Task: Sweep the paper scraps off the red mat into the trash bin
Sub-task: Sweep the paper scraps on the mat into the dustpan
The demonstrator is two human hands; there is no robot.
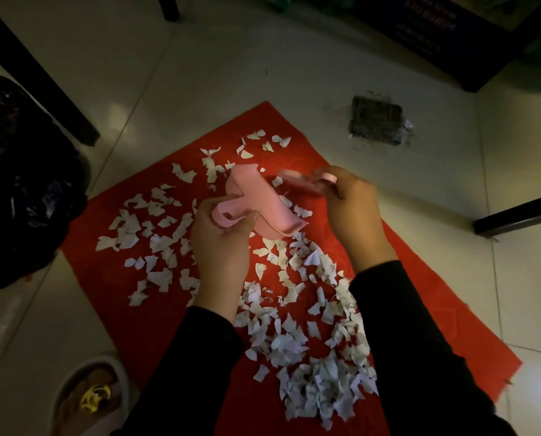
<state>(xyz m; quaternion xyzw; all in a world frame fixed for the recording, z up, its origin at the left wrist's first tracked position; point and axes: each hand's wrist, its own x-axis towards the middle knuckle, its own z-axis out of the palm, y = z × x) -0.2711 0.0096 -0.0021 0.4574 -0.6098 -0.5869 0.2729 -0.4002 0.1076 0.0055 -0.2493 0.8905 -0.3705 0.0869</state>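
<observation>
Paper scraps (pixel 294 325) litter the red mat (pixel 111 291) on the tiled floor (pixel 231 73).

They lie thickest toward the mat's near right edge. Above them, the left hand (pixel 222 243) has its grip curled round a pink dustpan (pixel 262 202) handle; the right hand (pixel 351 202) pinches a pink brush (pixel 300 182). The black-bagged trash bin (pixel 20 184) touches the mat's left corner, with bare tile beyond the far edges.

White paper scraps (pixel 294 341) on red mat (pixel 111 294), pink dustpan (pixel 262 199), pink brush (pixel 303 182), black bin bag (pixel 20 184).
</observation>
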